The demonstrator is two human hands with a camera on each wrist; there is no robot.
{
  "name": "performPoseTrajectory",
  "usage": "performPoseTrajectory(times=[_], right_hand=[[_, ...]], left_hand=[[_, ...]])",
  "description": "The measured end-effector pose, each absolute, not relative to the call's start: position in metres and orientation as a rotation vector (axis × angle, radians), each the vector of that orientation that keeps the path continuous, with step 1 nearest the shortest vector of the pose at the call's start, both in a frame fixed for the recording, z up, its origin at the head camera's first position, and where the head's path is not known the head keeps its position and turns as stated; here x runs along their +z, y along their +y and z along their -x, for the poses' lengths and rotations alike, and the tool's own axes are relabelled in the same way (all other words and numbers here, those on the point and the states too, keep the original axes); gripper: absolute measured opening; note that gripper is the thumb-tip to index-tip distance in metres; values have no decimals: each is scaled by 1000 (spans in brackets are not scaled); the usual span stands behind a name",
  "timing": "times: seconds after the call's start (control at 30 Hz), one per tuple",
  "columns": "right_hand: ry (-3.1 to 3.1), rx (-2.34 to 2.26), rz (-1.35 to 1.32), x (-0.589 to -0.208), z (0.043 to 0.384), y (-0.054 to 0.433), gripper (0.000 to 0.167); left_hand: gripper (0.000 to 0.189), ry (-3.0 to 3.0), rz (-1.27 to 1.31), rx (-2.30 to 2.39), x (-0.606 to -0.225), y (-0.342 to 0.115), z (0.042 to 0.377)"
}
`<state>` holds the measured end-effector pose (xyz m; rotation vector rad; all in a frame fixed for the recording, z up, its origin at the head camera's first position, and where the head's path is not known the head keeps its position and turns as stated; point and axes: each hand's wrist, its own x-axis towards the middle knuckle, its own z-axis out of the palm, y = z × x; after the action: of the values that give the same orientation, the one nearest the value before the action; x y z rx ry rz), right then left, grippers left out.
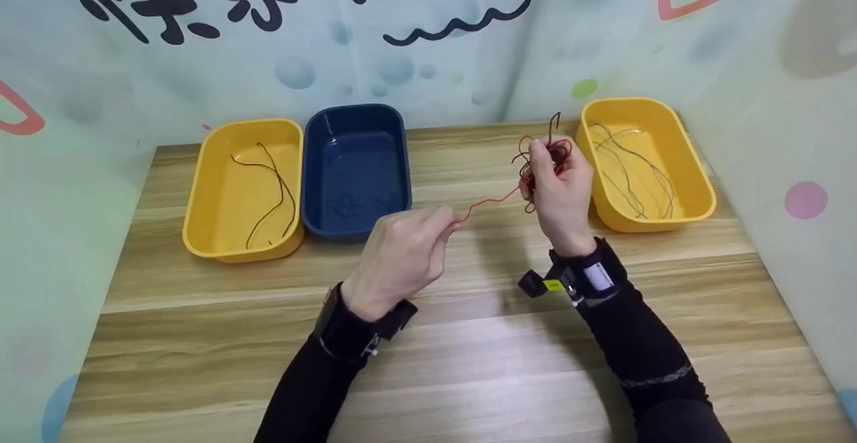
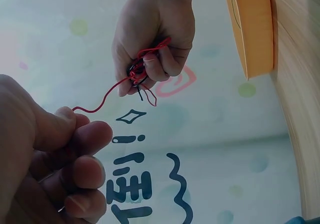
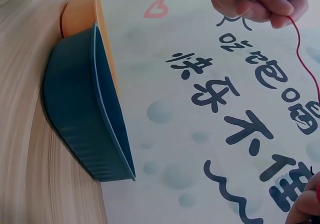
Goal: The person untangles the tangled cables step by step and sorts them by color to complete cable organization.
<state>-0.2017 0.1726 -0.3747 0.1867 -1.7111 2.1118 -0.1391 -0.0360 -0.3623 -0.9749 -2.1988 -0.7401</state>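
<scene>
Red wire (image 1: pixel 494 199) is pinched by L hand (image 1: pixel 405 252) — fingers closed; red/dk tangle (image 1: pixel 560 154) is held in R hand (image 1: pixel 564 192) — fingers curled.

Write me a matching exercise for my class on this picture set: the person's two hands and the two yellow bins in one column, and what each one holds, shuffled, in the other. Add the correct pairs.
Column one
1. Left hand
2. Right hand
3. Yellow bin on the left
4. Yellow bin on the right

Column two
A. Grey wires
B. A red and dark tangle of wire
C. Dark wires
D. A single red strand

Right pairs: 1-D, 2-B, 3-C, 4-A.
</scene>
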Motion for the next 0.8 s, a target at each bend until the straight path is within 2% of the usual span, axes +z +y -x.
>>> performPoseTrajectory(times=[0.27,0.8], right_hand=[[-1697,2164,-157,-375,206,177,14],[-1605,2213,-74,-375,214,183,11]], left_hand=[[18,-2173,1025,-732,-360,-34,136],[22,-2171,1127,-717,-355,-33,130]])
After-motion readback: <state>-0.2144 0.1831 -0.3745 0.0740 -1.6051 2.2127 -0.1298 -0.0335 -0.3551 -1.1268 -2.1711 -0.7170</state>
